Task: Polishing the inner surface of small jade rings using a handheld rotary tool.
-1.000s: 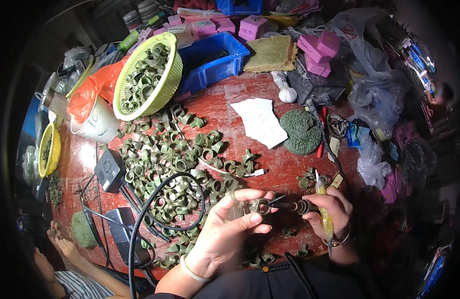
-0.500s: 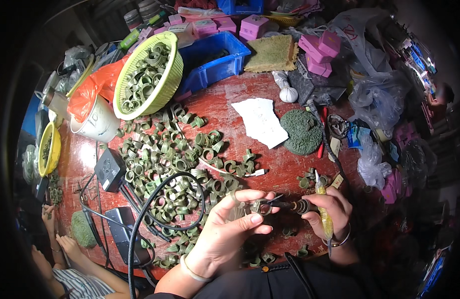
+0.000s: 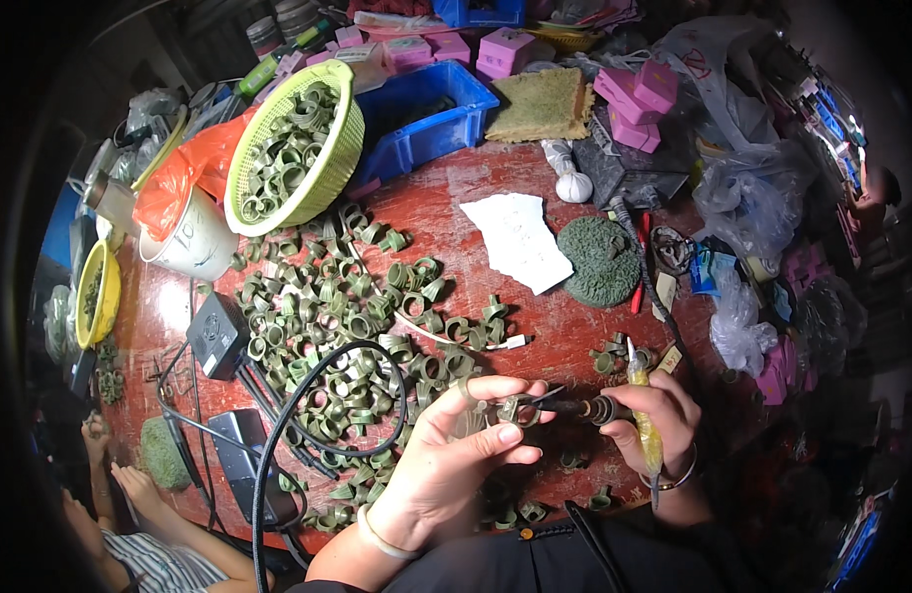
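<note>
Fingers of the left hand are clamped on a green ring in the head view, while those of the right hand grip a black tool and a yellow pen-like tool; whether the black tool's tip touches the ring is unclear. Work on this ring looks under way; many loose rings lie on the table and more sit in the basket, but which are finished cannot be told. Both hands face each other near the table's front edge.
</note>
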`<state>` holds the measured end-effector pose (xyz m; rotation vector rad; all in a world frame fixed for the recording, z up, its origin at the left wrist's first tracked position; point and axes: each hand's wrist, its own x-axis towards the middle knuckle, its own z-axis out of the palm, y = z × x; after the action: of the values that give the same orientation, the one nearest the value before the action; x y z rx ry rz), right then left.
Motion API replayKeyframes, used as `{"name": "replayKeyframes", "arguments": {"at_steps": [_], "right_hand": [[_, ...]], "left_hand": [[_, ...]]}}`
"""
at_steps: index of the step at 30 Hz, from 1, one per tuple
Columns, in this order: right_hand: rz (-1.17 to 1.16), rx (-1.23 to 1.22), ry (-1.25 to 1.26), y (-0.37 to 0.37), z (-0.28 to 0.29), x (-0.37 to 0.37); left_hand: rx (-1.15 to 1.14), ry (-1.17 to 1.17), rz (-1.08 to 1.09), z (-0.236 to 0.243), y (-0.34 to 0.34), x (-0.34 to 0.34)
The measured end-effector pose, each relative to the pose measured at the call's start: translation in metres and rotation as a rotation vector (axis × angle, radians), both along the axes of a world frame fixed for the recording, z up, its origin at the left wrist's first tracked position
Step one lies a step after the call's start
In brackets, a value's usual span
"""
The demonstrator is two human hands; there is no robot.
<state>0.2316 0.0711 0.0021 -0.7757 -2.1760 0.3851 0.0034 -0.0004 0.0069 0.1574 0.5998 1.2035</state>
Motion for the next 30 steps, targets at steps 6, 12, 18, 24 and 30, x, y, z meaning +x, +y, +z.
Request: {"name": "replayKeyframes", "arguments": {"at_steps": [6,12,18,24,30], "right_hand": [[-0.054,-0.047,-0.017,-0.004,-0.001,-0.001],[-0.087,-0.044,-0.009,-0.005,0.002,0.000],[-0.167,0.015,0.008,0.002,0.004,0.005],[-0.645,-0.006,0.053,0.025,-0.002,0.040],[-0.721,-0.020,-0.176,0.056,-0.018,0.066]], "left_hand": [[-0.006,0.004,-0.001,0.002,0.000,0.000],[-0.018,0.008,0.003,0.003,0.000,0.000],[0.021,0.102,0.030,0.000,0.000,0.002],[0.013,0.207,0.072,0.005,0.002,0.010],[-0.041,0.213,0.102,0.007,-0.005,0.005]]}}
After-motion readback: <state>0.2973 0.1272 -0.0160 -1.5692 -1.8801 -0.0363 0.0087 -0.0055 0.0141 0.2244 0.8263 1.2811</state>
